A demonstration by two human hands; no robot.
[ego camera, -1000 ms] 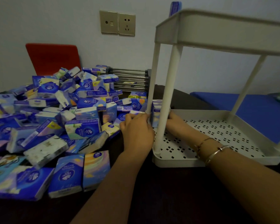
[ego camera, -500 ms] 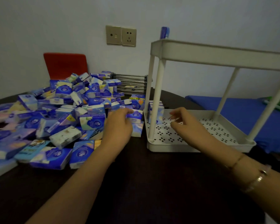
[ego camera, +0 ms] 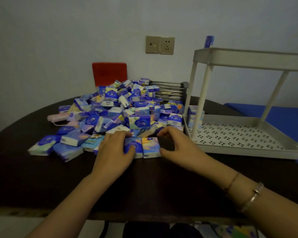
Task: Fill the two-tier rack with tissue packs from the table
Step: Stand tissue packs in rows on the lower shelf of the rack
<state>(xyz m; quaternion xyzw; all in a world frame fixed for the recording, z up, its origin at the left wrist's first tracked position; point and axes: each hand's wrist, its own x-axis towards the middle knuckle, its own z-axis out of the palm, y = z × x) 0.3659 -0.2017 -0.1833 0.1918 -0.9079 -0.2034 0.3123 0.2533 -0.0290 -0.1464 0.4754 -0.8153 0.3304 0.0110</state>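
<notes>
Currently two packs (ego camera: 142,146) are bracketed at pile edge: left hand (ego camera: 114,152) grasping one, right hand (ego camera: 176,148) curled, contact unclear. Both should be squeezed together, lifted as a pair, & set upright beside packs in rack (ego camera: 244,148) lower tier.

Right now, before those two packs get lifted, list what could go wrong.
1. The left hand and right hand bracket two packs lying side by side; squeezed only from the ends, they may buckle apart and drop.
2. The loose pile sits right behind them, so lifting may drag neighbours along.
3. The rack posts stand near its front left corner; packs carried in could clip the post or topple the few packs already standing there.
</notes>
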